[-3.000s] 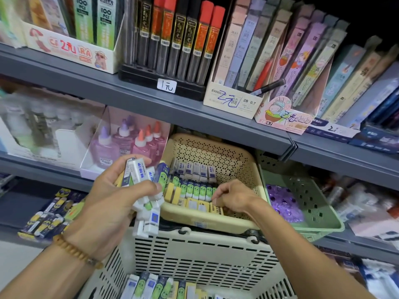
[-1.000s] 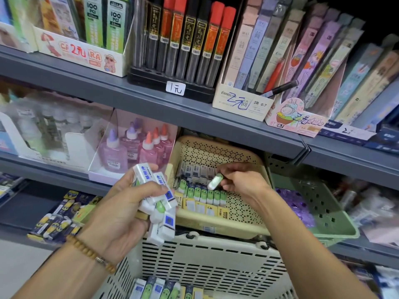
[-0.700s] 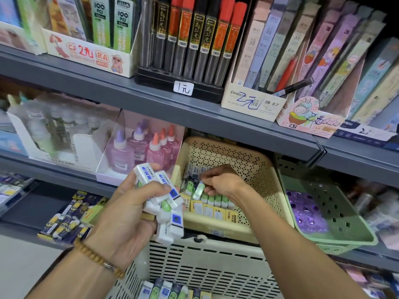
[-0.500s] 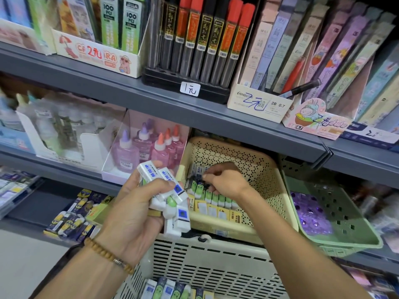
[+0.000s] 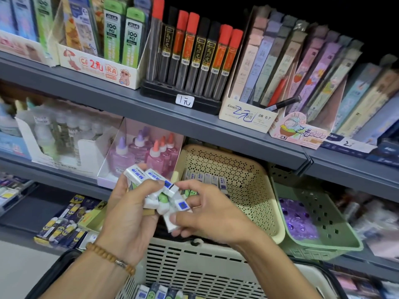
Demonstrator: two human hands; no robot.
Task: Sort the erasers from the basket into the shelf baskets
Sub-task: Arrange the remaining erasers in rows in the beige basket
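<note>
My left hand (image 5: 127, 214) grips a bundle of white erasers with blue and green labels (image 5: 151, 180) in front of the shelf. My right hand (image 5: 207, 214) meets the bundle from the right, its thumb and fingers pinching a white eraser (image 5: 170, 223) at the bundle's lower end. Behind both hands sits the beige perforated shelf basket (image 5: 248, 186), tilted forward, with rows of erasers (image 5: 207, 178) standing inside. The white slotted carry basket (image 5: 194, 268) is below my hands, and more erasers (image 5: 155, 292) lie at its bottom.
A green perforated basket (image 5: 319, 225) with purple items stands right of the beige one. Pink glue bottles (image 5: 151, 154) in a box stand to its left. The upper shelf (image 5: 151, 113) holds pencil lead tubes and boxed stationery. Yellow-blue packs (image 5: 62, 229) lie lower left.
My right hand has left the beige basket, where it set down a green eraser, and come back to the bundle in my left hand, taking hold of another eraser.
</note>
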